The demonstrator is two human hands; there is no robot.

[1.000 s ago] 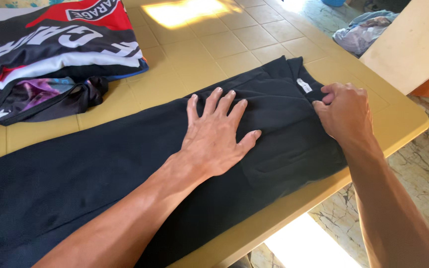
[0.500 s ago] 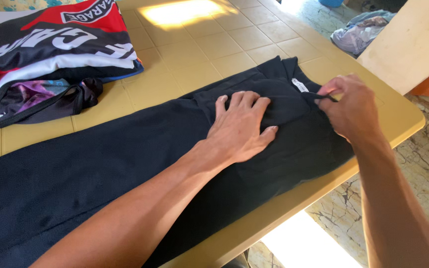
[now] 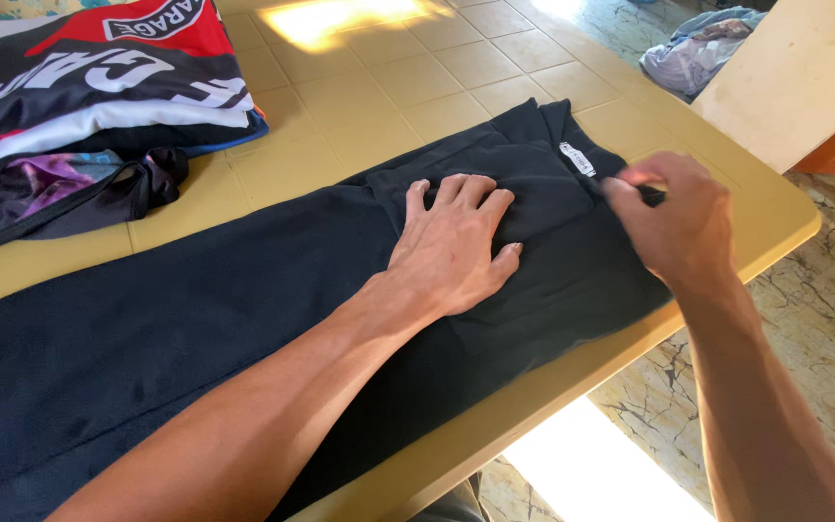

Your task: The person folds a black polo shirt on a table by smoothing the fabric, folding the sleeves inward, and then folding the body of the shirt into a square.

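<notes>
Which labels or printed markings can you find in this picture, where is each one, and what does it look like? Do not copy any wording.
Sewn label: small white rectangle with tiny dark print, inside the waistband of the black garment, beside the right hand.
Printed lettering: large white letters on black, on the folded jersey topping the clothes pile at the table's far left.
Badge: red panel with a black and white banner, on that jersey's top edge.

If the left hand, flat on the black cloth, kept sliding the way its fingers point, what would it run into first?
The left hand points up the black garment toward its far edge. It would likely cross that edge onto the bare yellow table; nothing else seems to lie in that line.
</notes>
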